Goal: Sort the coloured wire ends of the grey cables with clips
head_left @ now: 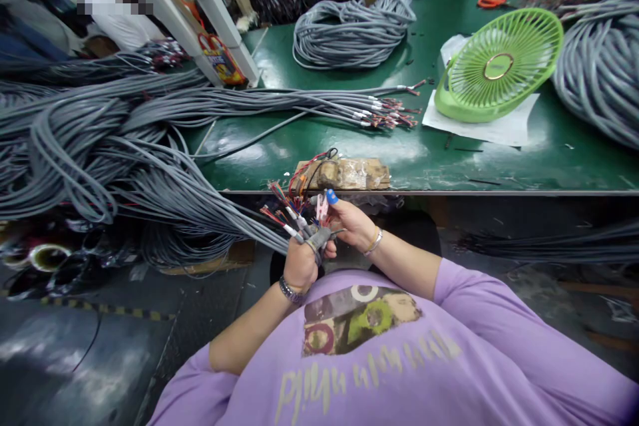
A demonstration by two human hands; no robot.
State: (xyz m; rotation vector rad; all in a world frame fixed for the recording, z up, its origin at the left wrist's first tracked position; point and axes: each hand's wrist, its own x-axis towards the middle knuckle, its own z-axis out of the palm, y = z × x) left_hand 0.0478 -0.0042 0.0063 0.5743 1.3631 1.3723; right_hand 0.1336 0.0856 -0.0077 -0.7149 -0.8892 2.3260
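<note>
Green table (269, 163), grey cables (74, 133) heaped at its L; a cable bunch (264, 233) runs past nr edge; green fan (499, 66) toward R; wood block (362, 173) at nr edge; L hand (302, 266) clenched round bunch, nr coloured wire ends (278, 194); R hand (354, 225) beside, can't tell if pinching; blue thumb cover (331, 196) on it

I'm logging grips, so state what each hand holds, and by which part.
The left hand grips a bundle of gray cables near their stripped ends. The right hand is at those ends; whether it grips anything cannot be told.
</note>
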